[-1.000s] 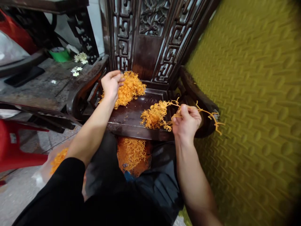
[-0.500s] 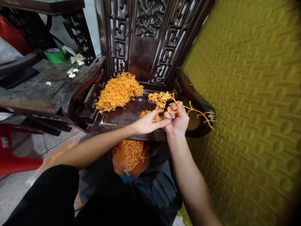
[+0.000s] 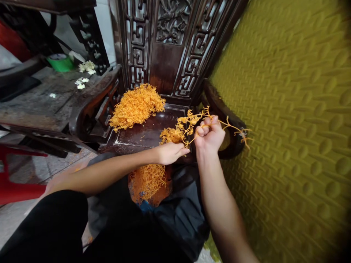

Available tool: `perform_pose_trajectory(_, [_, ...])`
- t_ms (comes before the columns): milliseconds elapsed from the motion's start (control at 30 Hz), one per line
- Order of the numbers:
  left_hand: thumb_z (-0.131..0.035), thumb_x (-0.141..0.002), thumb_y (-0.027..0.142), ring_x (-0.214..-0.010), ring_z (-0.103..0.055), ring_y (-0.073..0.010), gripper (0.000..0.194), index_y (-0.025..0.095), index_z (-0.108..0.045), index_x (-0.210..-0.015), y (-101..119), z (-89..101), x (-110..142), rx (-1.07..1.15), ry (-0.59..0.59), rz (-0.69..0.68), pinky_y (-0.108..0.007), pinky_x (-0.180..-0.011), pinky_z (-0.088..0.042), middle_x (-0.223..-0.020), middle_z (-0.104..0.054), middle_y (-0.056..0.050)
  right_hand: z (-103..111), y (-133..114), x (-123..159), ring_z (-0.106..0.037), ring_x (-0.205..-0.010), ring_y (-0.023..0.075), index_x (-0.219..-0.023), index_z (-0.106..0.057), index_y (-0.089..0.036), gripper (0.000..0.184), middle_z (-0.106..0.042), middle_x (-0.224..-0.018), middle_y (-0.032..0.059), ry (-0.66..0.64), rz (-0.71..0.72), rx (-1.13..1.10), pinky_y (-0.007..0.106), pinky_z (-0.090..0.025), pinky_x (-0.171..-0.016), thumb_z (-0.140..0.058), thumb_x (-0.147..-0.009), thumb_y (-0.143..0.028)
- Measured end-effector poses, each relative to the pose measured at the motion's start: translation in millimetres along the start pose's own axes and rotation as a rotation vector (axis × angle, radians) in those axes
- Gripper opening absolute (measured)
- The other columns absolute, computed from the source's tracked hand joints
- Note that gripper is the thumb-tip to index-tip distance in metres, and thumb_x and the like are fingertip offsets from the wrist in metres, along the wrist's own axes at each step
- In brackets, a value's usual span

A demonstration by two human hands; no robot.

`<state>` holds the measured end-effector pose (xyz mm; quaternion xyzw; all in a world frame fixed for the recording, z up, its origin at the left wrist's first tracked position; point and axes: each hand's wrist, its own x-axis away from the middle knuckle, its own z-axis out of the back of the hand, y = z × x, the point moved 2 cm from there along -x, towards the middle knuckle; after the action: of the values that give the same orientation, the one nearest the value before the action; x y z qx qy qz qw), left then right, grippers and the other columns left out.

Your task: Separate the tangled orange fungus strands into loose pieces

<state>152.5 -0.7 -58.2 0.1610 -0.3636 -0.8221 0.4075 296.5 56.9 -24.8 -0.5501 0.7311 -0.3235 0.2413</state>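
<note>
In the head view, the right hand [image 3: 210, 136], right of centre, is curled around a branched orange stem [image 3: 193, 117] held above the right part of the dark wooden seat [image 3: 145, 131]. Its twigs spread to both sides of the fist. The left hand [image 3: 169, 152], at centre, has thumb and fingertips close together at the end of a lower twig; whether they grip it, I cannot tell. A small orange clump [image 3: 170, 135] lies just beyond it, a larger orange heap [image 3: 138, 106] sits left of centre, and tangled orange strands [image 3: 152, 179] show at lower centre. The step in hand looks like working along the stem's twigs; the next move calls for a steady right hold and a light left pinch.
</note>
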Motion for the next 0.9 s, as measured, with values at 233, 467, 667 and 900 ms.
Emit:
perform_pose_trajectory(233, [-0.038,-0.107,0.041,-0.056,-0.053,-0.0150,0.044,0.022,-0.048,-0.068,19.6,0.1,15.8,0.113,0.094,-0.060,-0.032,-0.065,-0.044,-0.059,-0.054,0.000,-11.9,37.5,-18.2,-0.033,-0.038,0.0013,-0.074,-0.044,-0.021,0.039,-0.045,-0.058,-0.0108,0.141,-0.052,0.192,0.014,-0.028,-0.032,-0.077,-0.085,-0.038])
perform_pose_trajectory(467, [-0.040,-0.104,0.045,-0.059,-0.062,-0.0207,0.042,0.025,-0.058,-0.072,53.5,-23.3,39.7,0.165,-0.225,-0.264,-0.035,-0.058,-0.046,-0.067,-0.064,-0.007,-13.0,46.4,-54.1,-0.031,-0.036,0.0011,-0.069,-0.039,-0.021,0.043,-0.038,-0.053,-0.0117,0.310,-0.025,0.189,0.014,-0.025,-0.032,-0.072,-0.090,-0.037])
perform_pose_trajectory(667, [-0.049,-0.104,0.043,-0.075,-0.065,-0.0193,0.027,0.020,-0.059,-0.095,48.0,11.8,32.7,0.132,-0.021,-0.165,-0.032,-0.073,-0.049,-0.080,-0.067,-0.005,-7.4,23.9,-51.8,-0.033,-0.038,0.0018,-0.073,-0.046,-0.021,0.034,-0.047,-0.056,-0.0098,0.118,0.074,0.224,0.015,-0.025,-0.033,-0.076,-0.085,-0.030])
perform_pose_trajectory(900, [-0.056,-0.100,0.042,-0.094,-0.066,-0.0233,0.025,0.018,-0.059,-0.107,-4.1,46.6,3.0,0.005,0.121,-0.073,-0.036,-0.088,-0.050,-0.100,-0.071,-0.010,16.5,-19.9,2.8,-0.030,-0.038,0.0016,-0.073,-0.050,-0.022,0.042,-0.055,-0.059,-0.0085,0.007,0.294,0.340,0.016,-0.022,-0.033,-0.089,-0.070,-0.038])
